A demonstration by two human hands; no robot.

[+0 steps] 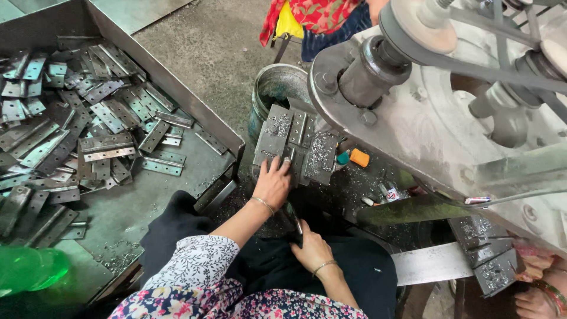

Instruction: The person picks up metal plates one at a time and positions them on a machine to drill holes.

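Pressing left hand on grey fixture, right hand perhaps gripping hinge

The person sits at a big grey machine with a belt-driven wheel. The left hand reaches forward, fingers resting on the metal fixture under the machine, which is littered with bright shavings. The right hand sits lower, near the lap, closed around a dark metal piece that juts up from the fist. Both wrists wear thin bangles. To the left, a sheet-metal tray holds a loose heap of flat hinges. A metal bucket stands just behind the fixture. A small orange object lies beside the fixture. Another person's hand shows at the lower right corner.
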